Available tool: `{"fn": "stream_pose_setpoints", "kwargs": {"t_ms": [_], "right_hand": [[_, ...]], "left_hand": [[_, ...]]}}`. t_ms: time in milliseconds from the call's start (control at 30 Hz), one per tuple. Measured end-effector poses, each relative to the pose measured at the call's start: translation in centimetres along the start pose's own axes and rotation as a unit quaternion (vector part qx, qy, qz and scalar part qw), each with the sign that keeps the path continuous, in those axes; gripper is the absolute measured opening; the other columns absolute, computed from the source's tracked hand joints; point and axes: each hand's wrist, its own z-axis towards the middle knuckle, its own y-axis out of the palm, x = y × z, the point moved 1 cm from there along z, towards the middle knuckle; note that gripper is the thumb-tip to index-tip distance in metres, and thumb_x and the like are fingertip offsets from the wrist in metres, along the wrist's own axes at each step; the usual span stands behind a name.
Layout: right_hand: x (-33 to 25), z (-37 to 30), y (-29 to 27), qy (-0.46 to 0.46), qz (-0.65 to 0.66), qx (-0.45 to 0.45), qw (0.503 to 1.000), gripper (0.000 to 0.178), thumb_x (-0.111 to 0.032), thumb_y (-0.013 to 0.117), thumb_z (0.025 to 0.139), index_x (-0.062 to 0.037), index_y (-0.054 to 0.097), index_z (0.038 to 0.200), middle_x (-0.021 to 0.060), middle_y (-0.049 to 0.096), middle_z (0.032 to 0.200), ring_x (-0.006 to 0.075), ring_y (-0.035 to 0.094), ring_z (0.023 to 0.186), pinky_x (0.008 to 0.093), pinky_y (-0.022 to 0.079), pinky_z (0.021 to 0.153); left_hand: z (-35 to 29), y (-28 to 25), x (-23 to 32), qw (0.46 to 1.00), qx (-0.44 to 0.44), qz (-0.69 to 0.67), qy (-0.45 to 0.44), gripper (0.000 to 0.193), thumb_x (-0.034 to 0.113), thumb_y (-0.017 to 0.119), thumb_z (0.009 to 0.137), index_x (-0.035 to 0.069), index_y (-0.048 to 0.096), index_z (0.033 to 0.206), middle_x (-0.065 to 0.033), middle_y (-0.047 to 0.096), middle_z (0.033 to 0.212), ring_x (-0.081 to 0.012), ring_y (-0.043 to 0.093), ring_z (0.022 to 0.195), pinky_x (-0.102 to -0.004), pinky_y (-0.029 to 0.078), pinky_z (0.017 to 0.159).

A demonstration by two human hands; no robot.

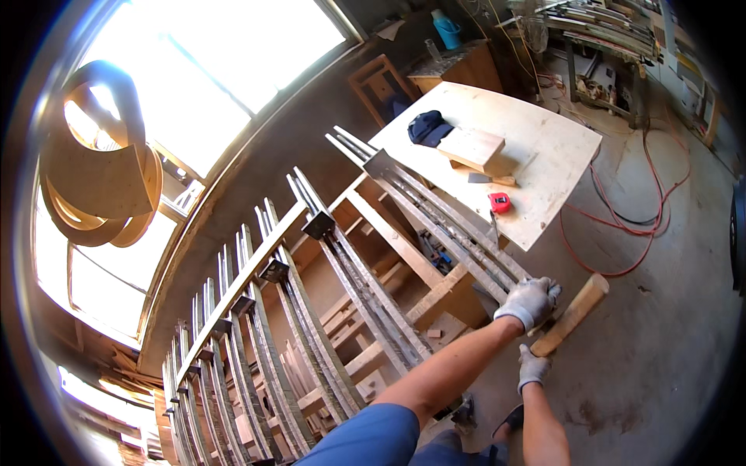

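Where plywood table [544, 147] stands, dusty concrete floor [660, 311]

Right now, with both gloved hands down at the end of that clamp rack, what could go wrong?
The left hand rests on the ends of the metal bar clamps, so fingers might get pinched if a bar shifts. The right hand grips a wooden handle close beside the left; a swing could strike it. The red cable looping across the floor may trip a step.

**Colours in the workshop**

The grey-white knitted glove on the left hand [531, 301] matches the glove on the right hand [533, 366]. The round wooden handle [571, 315] is tan. On the pale plywood desk [559, 147] lie a red tape measure [500, 203] and a dark blue cap [427, 126].
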Motion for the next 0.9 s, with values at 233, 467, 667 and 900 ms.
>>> {"fn": "stream_pose_setpoints", "kwargs": {"t_ms": [233,467,667,900], "right_hand": [[5.0,11.6,-1.8,0.395,0.512,-0.326,0.69,0.037,-0.036,0.047,0.101,-0.0118,0.062,0.125,0.0111,0.065,0.119,0.029,0.064,0.104,0.043,0.051,0.096],[-22.3,10.0,-11.6,0.07,0.492,-0.306,0.812,0.072,-0.076,0.047,0.09,-0.0085,0.067,0.106,0.0094,0.07,0.095,0.0232,0.067,0.086,0.04,0.055,0.083],[-13.8,-4.8,-13.0,0.354,0.464,-0.481,0.654,0.106,-0.092,0.03,0.081,-0.0011,0.07,0.118,0.0195,0.071,0.116,0.0373,0.067,0.108,0.0529,0.046,0.102],[-8.2,4.7,-6.2,0.279,0.604,-0.347,0.661,0.085,-0.08,0.048,0.085,-0.0069,0.057,0.129,0.0143,0.061,0.119,0.0346,0.061,0.108,0.048,0.049,0.098]], "left_hand": [[0.0,-0.7,1.5,1.0,-0.01,0.003,-0.009,0.043,0.042,0.049,0.101,0.006,0.069,0.108,-0.0248,0.07,0.106,-0.0434,0.064,0.104,-0.05,0.05,0.092],[-1.0,-1.5,0.8,1.0,-0.017,-0.008,-0.023,0.043,0.042,0.048,0.101,0.005,0.069,0.108,-0.0249,0.07,0.104,-0.044,0.064,0.104,-0.051,0.05,0.092],[-0.4,-1.0,0.8,1.0,-0.021,-0.021,-0.004,0.043,0.042,0.048,0.101,0.004,0.069,0.106,-0.0252,0.07,0.105,-0.0438,0.064,0.104,-0.0504,0.05,0.092],[-0.3,-0.9,0.9,0.999,-0.023,-0.02,-0.012,0.044,0.042,0.049,0.1,0.004,0.068,0.106,-0.025,0.069,0.107,-0.0439,0.064,0.104,-0.0497,0.049,0.093]]}}
